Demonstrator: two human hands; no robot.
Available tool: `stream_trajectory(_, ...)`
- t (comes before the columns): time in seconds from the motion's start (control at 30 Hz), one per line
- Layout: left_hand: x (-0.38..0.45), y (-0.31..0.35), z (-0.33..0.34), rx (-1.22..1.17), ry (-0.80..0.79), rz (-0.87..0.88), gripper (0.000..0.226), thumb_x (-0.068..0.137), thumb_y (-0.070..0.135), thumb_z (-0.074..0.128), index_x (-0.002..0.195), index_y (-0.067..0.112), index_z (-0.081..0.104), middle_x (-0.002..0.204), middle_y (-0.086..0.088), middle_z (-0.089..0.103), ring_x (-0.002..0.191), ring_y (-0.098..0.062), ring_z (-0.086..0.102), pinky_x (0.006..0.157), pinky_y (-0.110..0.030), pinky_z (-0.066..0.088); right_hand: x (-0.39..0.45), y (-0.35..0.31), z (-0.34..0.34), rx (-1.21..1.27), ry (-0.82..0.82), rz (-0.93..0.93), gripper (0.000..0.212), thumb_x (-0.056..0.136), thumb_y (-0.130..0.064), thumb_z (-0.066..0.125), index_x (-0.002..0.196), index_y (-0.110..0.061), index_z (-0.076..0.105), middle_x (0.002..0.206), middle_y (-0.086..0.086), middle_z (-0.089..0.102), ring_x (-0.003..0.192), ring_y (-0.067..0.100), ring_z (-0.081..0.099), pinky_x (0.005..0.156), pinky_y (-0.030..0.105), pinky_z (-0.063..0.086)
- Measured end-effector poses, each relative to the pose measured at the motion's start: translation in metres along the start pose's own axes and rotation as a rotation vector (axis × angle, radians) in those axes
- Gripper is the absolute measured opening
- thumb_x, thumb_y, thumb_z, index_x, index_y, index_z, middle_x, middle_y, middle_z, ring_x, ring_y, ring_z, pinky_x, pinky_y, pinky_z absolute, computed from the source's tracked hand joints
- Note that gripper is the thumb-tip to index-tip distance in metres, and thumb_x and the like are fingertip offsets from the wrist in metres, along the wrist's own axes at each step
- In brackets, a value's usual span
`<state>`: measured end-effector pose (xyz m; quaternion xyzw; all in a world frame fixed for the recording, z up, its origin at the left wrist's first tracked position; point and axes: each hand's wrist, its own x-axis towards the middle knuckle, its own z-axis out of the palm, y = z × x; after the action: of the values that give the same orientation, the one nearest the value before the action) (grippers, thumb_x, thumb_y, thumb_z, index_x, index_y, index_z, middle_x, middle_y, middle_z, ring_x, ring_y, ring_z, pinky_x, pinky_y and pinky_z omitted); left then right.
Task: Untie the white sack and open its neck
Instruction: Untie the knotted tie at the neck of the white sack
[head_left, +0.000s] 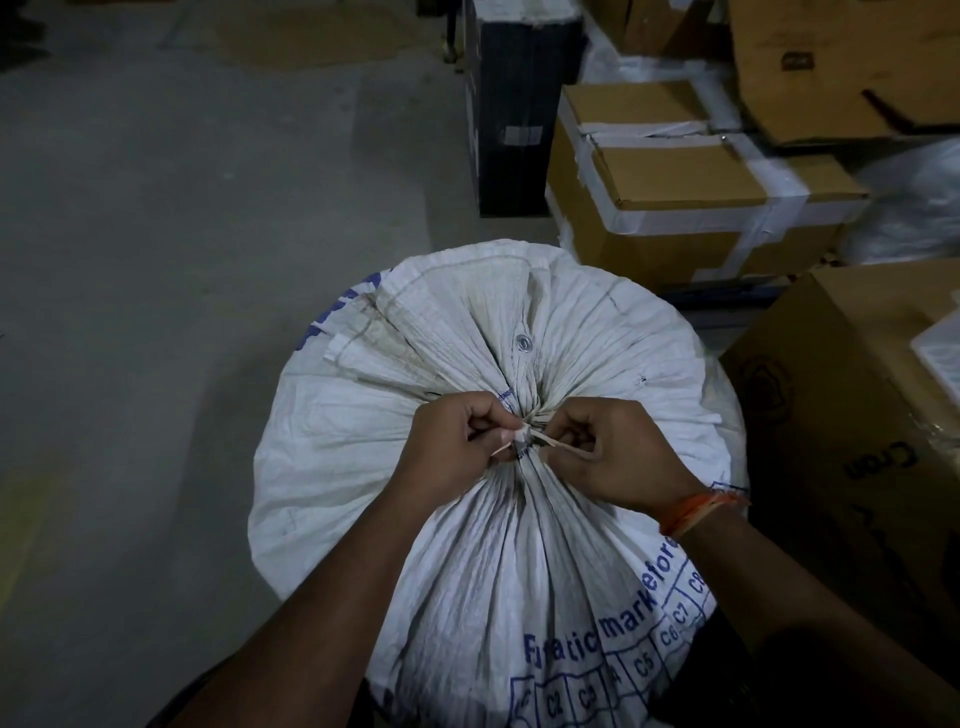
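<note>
A big white woven sack (571, 353) with blue print stands upright below me, its neck gathered into tight pleats. A pale tie strip (527, 434) is knotted around the neck at the centre. My left hand (452, 447) pinches one end of the tie on the left of the knot. My right hand (618, 457), with an orange thread band at the wrist, pinches the other end on the right. The loose top flap of the sack, with a metal eyelet (521, 343), fans out beyond the knot.
Grey concrete floor (182, 260) lies to the left. Taped cardboard boxes (685, 197) are stacked at the back right, a large carton (857, 415) stands close on the right, and a black box (519, 114) sits behind the sack.
</note>
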<state>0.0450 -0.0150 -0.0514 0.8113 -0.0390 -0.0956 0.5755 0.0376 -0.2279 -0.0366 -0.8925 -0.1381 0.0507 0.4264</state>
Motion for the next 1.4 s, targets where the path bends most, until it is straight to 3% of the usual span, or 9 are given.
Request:
stream_trajectory(0.23, -0.002, 0.004, 0.001, -0.036, -0.021, -0.011, 0.021, 0.088, -0.007, 0.074, 0.085, 0.014, 0.078, 0.084, -0.004, 0.079, 0.080, -0.013, 0.078, 0.073, -0.023, 0.062, 0.005, 0.003, 0.005, -0.102, 0.060, -0.045, 0.010, 0.081, -0.016, 0.077, 0.072, -0.016, 0.073, 0.070, -0.004, 0.070, 0.070, 0.011, 0.068, 0.069, 0.039, 0.058)
stream_trajectory(0.4, -0.002, 0.003, -0.004, -0.028, -0.016, -0.002, 0.012, 0.088, 0.002, 0.076, 0.093, 0.012, 0.079, 0.080, -0.008, 0.079, 0.076, -0.021, 0.078, 0.075, -0.031, 0.063, 0.008, -0.003, 0.014, -0.074, 0.113, -0.062, 0.011, 0.082, -0.018, 0.079, 0.077, -0.020, 0.069, 0.068, -0.008, 0.065, 0.064, 0.008, 0.063, 0.061, 0.027, 0.051)
stream_trajectory(0.57, -0.003, 0.013, -0.010, -0.046, -0.005, -0.029, 0.010, 0.093, 0.012, 0.074, 0.102, 0.014, 0.073, 0.064, 0.006, 0.071, 0.056, 0.002, 0.063, 0.059, -0.010, 0.045, 0.005, -0.004, 0.016, -0.035, 0.084, -0.064, 0.028, 0.077, -0.022, 0.084, 0.099, -0.020, 0.067, 0.084, -0.008, 0.072, 0.075, 0.005, 0.069, 0.069, 0.019, 0.054)
stream_trajectory(0.7, -0.001, 0.009, -0.012, -0.008, 0.040, -0.049, 0.014, 0.098, 0.014, 0.064, 0.097, 0.022, 0.076, 0.084, 0.004, 0.079, 0.078, -0.009, 0.075, 0.073, -0.029, 0.058, 0.007, -0.003, 0.017, -0.015, 0.134, -0.033, 0.021, 0.079, -0.016, 0.084, 0.095, -0.022, 0.073, 0.084, -0.008, 0.075, 0.080, 0.005, 0.070, 0.072, 0.015, 0.054)
stream_trajectory(0.97, -0.002, -0.002, -0.006, 0.263, 0.022, 0.040, 0.006, 0.084, 0.020, 0.079, 0.087, 0.024, 0.080, 0.077, 0.010, 0.079, 0.072, -0.003, 0.074, 0.072, -0.027, 0.059, 0.005, -0.001, 0.022, 0.117, 0.063, -0.024, 0.029, 0.082, -0.016, 0.085, 0.109, -0.017, 0.077, 0.103, -0.004, 0.078, 0.095, 0.002, 0.073, 0.087, 0.017, 0.058)
stream_trajectory(1.13, -0.009, -0.004, -0.026, 0.556, 0.059, 0.007, 0.005, 0.083, 0.025, 0.080, 0.087, 0.027, 0.079, 0.081, 0.008, 0.078, 0.079, -0.010, 0.073, 0.073, -0.025, 0.052, -0.002, 0.008, -0.009, -0.057, 0.050, 0.009, 0.027, 0.081, -0.007, 0.083, 0.105, -0.020, 0.078, 0.086, -0.017, 0.070, 0.082, -0.012, 0.065, 0.077, -0.002, 0.043)
stream_trajectory(1.2, -0.019, -0.010, -0.042, 0.636, 0.085, -0.035, 0.011, 0.087, 0.021, 0.076, 0.093, 0.029, 0.081, 0.087, 0.007, 0.080, 0.085, -0.013, 0.074, 0.075, -0.022, 0.049, -0.016, 0.017, -0.033, -0.025, 0.087, 0.071, 0.026, 0.081, -0.004, 0.080, 0.100, -0.022, 0.076, 0.079, -0.017, 0.069, 0.072, -0.007, 0.065, 0.073, 0.005, 0.045)
stream_trajectory(1.3, -0.044, -0.003, -0.049, 0.666, 0.230, 0.063, 0.025, 0.092, 0.013, 0.067, 0.108, 0.028, 0.079, 0.091, 0.001, 0.078, 0.083, -0.018, 0.072, 0.081, -0.031, 0.058, -0.044, 0.015, -0.049, 0.102, 0.079, 0.119, 0.025, 0.077, -0.007, 0.066, 0.096, -0.021, 0.074, 0.089, 0.006, 0.075, 0.073, 0.021, 0.067, 0.072, 0.026, 0.049)
stream_trajectory(1.4, -0.071, 0.034, -0.029, 0.575, 0.436, 0.291, 0.024, 0.093, 0.010, 0.064, 0.110, 0.020, 0.078, 0.088, 0.001, 0.068, 0.073, -0.014, 0.064, 0.072, -0.029, 0.056, -0.065, -0.006, -0.037, 0.119, 0.037, 0.098, 0.015, 0.079, -0.012, 0.069, 0.091, -0.021, 0.069, 0.078, 0.010, 0.067, 0.060, 0.010, 0.054, 0.063, 0.026, 0.044)
